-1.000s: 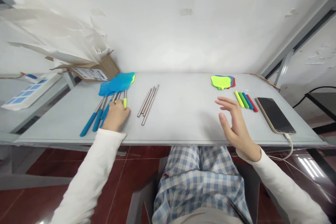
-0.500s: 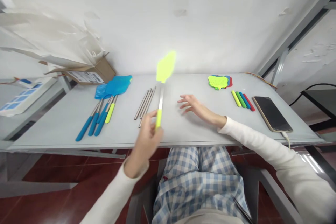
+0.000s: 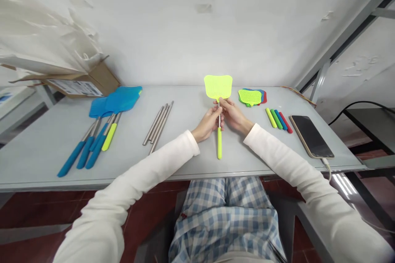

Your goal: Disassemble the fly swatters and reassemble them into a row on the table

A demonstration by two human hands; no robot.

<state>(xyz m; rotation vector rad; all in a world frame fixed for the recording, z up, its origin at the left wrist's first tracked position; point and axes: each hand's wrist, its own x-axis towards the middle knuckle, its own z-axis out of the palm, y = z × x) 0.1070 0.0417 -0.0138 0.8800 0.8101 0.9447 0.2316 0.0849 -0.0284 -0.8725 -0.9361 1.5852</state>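
Head view: at centre frame, a neon-yellow fly swatter (image 3: 219,132) points lengthwise upward, its metal shaft (image 3: 219,122) pinched by the left-hand grip (image 3: 207,124) and, nearer the mesh head (image 3: 218,86), the right-hand grip (image 3: 235,116).

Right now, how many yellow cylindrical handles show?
3: the centre handle on the held yellow mesh flyswatter; the left handle beside blue cylindrical handles; the loose right handle beside a green cylinder. None looks hidden.

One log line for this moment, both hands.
left hand: holding yellow fly swatter | right hand: holding it just under head | left of hands: metal rods | right of hands: colored grips, phone
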